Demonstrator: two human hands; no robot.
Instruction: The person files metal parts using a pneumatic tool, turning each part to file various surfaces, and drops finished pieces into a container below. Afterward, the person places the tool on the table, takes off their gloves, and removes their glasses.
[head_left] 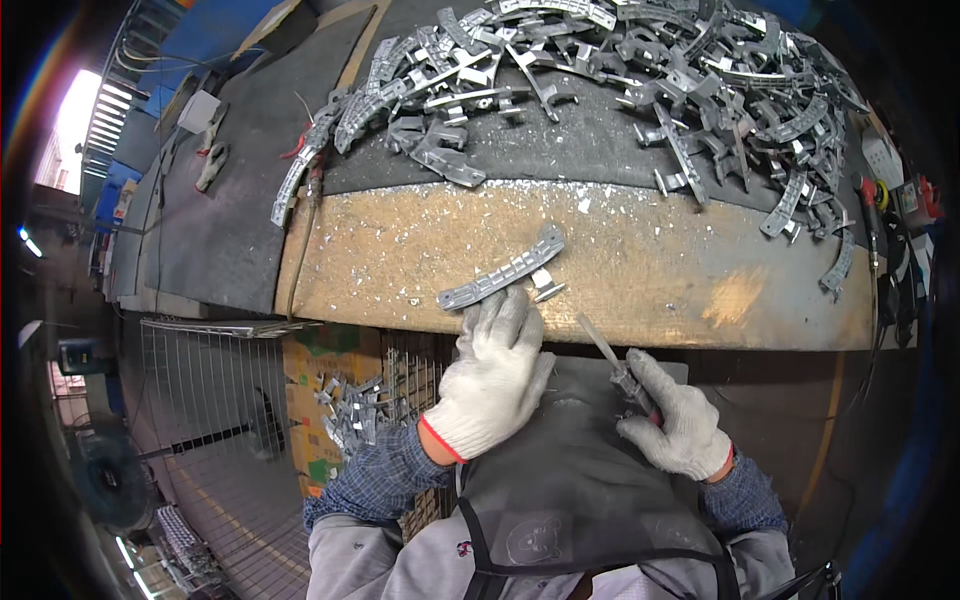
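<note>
A grey curved metal casting with a ribbed face lies slantwise near the front edge of the wooden bench top. My left hand, in a white knit glove with a red cuff, reaches to it with fingers stretched out. Its fingertips touch the casting's near side, and the thumb is held apart. In my gloved right hand is a slim hand file, its handle wrapped by the fingers. The file's blade points up and left toward the bench edge, apart from the casting.
Heaps of similar castings cover the back of the bench on a dark mat. Metal flakes litter the wood. Below left, more castings sit near cardboard and a wire rack. A glove lies on the left bench.
</note>
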